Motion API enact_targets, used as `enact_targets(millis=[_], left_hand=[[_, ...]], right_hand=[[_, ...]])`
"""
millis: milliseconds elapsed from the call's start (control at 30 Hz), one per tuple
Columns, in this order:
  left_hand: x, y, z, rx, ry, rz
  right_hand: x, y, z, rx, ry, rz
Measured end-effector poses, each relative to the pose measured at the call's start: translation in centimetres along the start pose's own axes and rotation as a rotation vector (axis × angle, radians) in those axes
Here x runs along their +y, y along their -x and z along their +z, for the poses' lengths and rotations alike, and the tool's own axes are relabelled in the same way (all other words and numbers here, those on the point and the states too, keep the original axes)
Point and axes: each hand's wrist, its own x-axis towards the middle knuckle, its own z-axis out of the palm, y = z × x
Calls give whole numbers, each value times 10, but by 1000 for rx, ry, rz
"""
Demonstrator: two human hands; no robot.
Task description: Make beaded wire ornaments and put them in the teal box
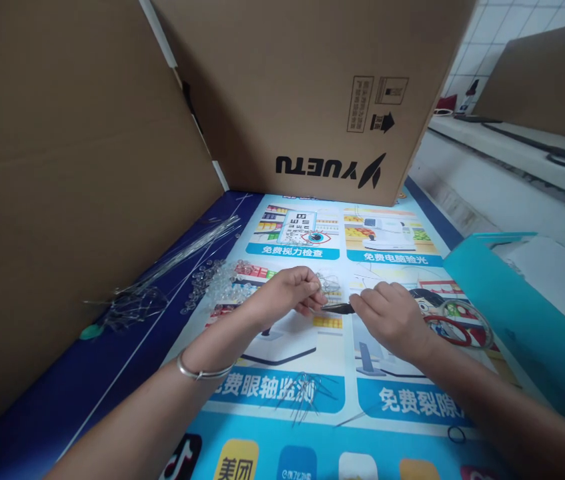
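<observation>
My right hand is closed around a pair of pliers, with the dark pointed jaws aimed at my left fingertips. My left hand is closed in a pinch right at the jaw tips. Whatever lies in that pinch is too small to make out. Behind my left fingers is a small pile of thin wire pieces. Clear round beads lie spread to the left of my left hand. Nearer to me, cut wire pieces are scattered on the printed mat.
Long straight wires and a wire tangle lie at the left. Cardboard panels stand at the back and left. Wire coils sit beside my right forearm, near a teal box. A black ring lies in front.
</observation>
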Motion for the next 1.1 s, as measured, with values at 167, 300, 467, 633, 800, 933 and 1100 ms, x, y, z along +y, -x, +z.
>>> enact_targets(millis=[167, 300, 467, 633, 800, 933, 1100], left_hand=[[2, 2, 4, 22, -121, 205], [5, 4, 5, 12, -224, 258], [12, 8, 7, 17, -352, 294], [16, 13, 8, 37, -431, 317], [15, 13, 9, 38, -463, 325], [17, 12, 9, 42, -474, 302], [19, 10, 0, 156, -545, 294]], right_hand=[[-2, -2, -1, -87, -85, 87], [-5, -4, -3, -144, -175, 154], [-5, -5, -4, -197, -284, 216], [-5, -6, -5, -244, -347, 276], [-4, -6, -5, -286, -373, 296], [-4, -6, -3, -256, -355, 274], [-3, -7, -3, -41, -254, 267]])
